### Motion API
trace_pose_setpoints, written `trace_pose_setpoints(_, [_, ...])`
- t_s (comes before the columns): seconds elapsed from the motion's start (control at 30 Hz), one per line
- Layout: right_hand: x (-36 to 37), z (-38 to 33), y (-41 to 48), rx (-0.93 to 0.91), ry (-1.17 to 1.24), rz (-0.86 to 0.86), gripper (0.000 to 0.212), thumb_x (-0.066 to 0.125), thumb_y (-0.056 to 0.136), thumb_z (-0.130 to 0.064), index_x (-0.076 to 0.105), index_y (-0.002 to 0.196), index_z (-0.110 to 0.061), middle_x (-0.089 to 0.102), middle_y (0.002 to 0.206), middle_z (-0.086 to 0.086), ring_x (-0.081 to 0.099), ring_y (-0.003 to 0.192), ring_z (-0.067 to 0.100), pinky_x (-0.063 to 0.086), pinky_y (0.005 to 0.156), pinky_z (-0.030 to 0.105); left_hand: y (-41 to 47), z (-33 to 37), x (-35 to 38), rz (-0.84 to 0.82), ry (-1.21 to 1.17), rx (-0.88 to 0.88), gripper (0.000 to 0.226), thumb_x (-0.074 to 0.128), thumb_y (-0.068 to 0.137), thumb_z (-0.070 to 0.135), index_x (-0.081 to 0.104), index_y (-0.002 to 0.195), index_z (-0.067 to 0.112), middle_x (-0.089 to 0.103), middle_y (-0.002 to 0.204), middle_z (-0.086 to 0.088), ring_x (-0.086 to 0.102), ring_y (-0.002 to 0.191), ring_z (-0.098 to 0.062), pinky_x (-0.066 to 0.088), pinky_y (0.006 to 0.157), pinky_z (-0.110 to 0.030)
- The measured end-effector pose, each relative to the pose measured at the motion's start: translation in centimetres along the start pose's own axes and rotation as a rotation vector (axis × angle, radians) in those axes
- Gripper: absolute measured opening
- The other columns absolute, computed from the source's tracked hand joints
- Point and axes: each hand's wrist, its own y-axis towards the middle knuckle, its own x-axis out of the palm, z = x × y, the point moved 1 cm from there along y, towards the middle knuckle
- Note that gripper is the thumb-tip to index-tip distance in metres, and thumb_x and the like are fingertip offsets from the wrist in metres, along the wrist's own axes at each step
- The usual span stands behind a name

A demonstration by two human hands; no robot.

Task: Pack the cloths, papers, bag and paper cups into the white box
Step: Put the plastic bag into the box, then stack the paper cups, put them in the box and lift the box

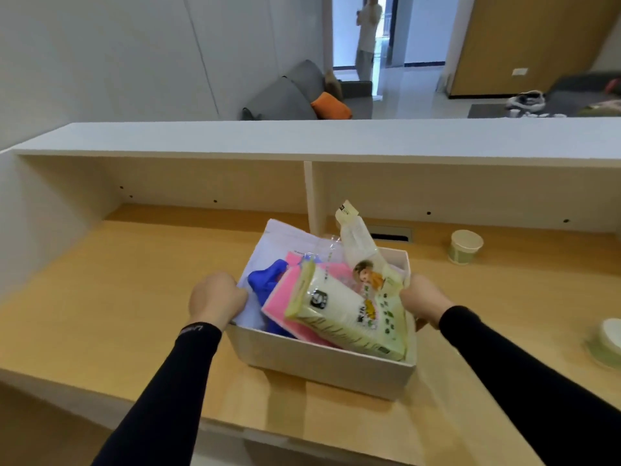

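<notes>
The white box (322, 363) stands on the wooden desk in front of me. Inside it lie white papers (285, 238), a blue cloth (265, 280), a pink cloth (280, 306) and a green-and-white printed bag (346, 317) that leans out over the right rim. My left hand (216, 299) grips the box's left wall. My right hand (425, 302) grips its right wall, partly behind the bag. One paper cup (465, 247) stands upright on the desk at the back right. Another paper cup (606, 341) lies blurred at the right edge.
A white shelf (302, 139) with a vertical divider (314, 196) runs over the back of the wooden desk (117, 297). A cable slot (391, 233) sits in the desk behind the box. Beyond are a grey sofa and a person standing in a doorway.
</notes>
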Motion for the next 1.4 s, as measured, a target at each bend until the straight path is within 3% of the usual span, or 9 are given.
trace_pose_setpoints(0.4, [-7.7, 7.2, 0.6, 0.104, -0.116, 0.160, 0.019, 0.040, 0.091, -0.015, 0.053, 0.077, -0.013, 0.070, 0.080, 0.012, 0.071, 0.069, 0.028, 0.061, 0.060, 0.045, -3.1, 9.1, 4.3, -0.111, -0.044, 0.200, 0.030, 0.048, 0.084, 0.026, 0.047, 0.057, 0.012, 0.048, 0.057, -0.005, 0.044, 0.053, -0.021, 0.029, 0.048, -0.028])
trace_pose_setpoints(0.57, [-8.7, 8.6, 1.0, 0.103, 0.110, 0.221, 0.035, 0.051, 0.088, -0.023, 0.054, 0.120, -0.010, 0.070, 0.099, 0.008, 0.068, 0.078, 0.020, 0.056, 0.056, 0.030, -4.2, 11.8, 2.9, -0.027, -0.189, 0.242, 0.030, 0.055, 0.082, 0.027, 0.055, 0.105, 0.009, 0.058, 0.106, -0.011, 0.051, 0.100, -0.029, 0.041, 0.074, -0.033])
trace_pose_setpoints(0.63, [-10.1, 9.1, 0.8, 0.065, 0.221, 0.327, 0.047, 0.054, 0.089, -0.024, 0.046, 0.133, -0.011, 0.061, 0.122, 0.012, 0.059, 0.097, 0.023, 0.050, 0.074, 0.031, -5.2, 14.6, 2.0, 0.081, -0.306, 0.330, 0.038, 0.055, 0.083, 0.022, 0.052, 0.120, 0.011, 0.053, 0.121, -0.009, 0.044, 0.115, -0.026, 0.039, 0.086, -0.034])
trace_pose_setpoints(0.73, [-13.0, 10.6, -0.1, 0.017, 0.309, 0.424, 0.045, 0.054, 0.090, -0.021, 0.045, 0.133, -0.011, 0.054, 0.129, 0.013, 0.053, 0.111, 0.027, 0.043, 0.089, 0.034, -7.3, 19.9, 1.0, 0.195, -0.459, 0.500, 0.033, 0.052, 0.083, 0.012, 0.056, 0.116, 0.011, 0.056, 0.120, -0.008, 0.045, 0.113, -0.024, 0.033, 0.086, -0.028])
trace_pose_setpoints(0.9, [-18.9, 17.1, -2.9, 0.059, 0.341, 0.527, 0.043, 0.052, 0.090, -0.020, 0.047, 0.131, -0.013, 0.061, 0.098, 0.001, 0.056, 0.084, 0.014, 0.044, 0.075, 0.028, -12.5, 30.2, 2.3, 0.161, -0.498, 0.788, 0.026, 0.051, 0.084, 0.013, 0.062, 0.108, 0.012, 0.061, 0.111, -0.005, 0.048, 0.100, -0.016, 0.033, 0.083, -0.024])
trace_pose_setpoints(0.97, [-21.4, 20.6, -4.0, 0.113, 0.315, 0.584, 0.044, 0.052, 0.088, -0.023, 0.049, 0.131, -0.012, 0.061, 0.113, 0.008, 0.057, 0.099, 0.023, 0.048, 0.085, 0.034, -14.9, 34.0, 3.6, 0.161, -0.494, 0.850, 0.025, 0.051, 0.084, 0.014, 0.063, 0.106, 0.012, 0.062, 0.109, -0.004, 0.049, 0.100, -0.018, 0.032, 0.082, -0.023])
trace_pose_setpoints(1.13, [-25.6, 29.6, -5.7, 0.282, 0.331, 0.564, 0.041, 0.054, 0.085, -0.023, 0.054, 0.124, -0.010, 0.059, 0.119, 0.011, 0.054, 0.097, 0.025, 0.050, 0.083, 0.040, -20.6, 42.3, 10.0, -0.220, -0.328, 0.917, 0.037, 0.055, 0.085, 0.029, 0.056, 0.121, 0.020, 0.060, 0.123, -0.002, 0.056, 0.110, -0.019, 0.044, 0.088, -0.032])
trace_pose_setpoints(1.27, [-25.4, 34.1, -5.4, 0.370, 0.412, 0.366, 0.043, 0.054, 0.088, -0.032, 0.053, 0.124, -0.009, 0.053, 0.107, 0.005, 0.052, 0.094, 0.025, 0.051, 0.064, 0.036, -25.0, 45.9, 16.3, -0.605, -0.166, 0.897, 0.070, 0.065, 0.078, 0.040, 0.039, 0.139, 0.020, 0.051, 0.139, -0.003, 0.054, 0.119, -0.022, 0.046, 0.094, -0.032])
trace_pose_setpoints(1.4, [-24.0, 35.6, -4.9, 0.398, 0.537, 0.208, 0.055, 0.047, 0.092, -0.042, 0.044, 0.134, -0.006, 0.051, 0.122, 0.012, 0.051, 0.097, 0.026, 0.050, 0.050, 0.033, -27.8, 47.0, 20.4, -0.812, -0.066, 0.903, 0.108, 0.079, 0.058, 0.047, 0.021, 0.146, 0.024, 0.040, 0.147, -0.001, 0.045, 0.128, -0.021, 0.040, 0.093, -0.028])
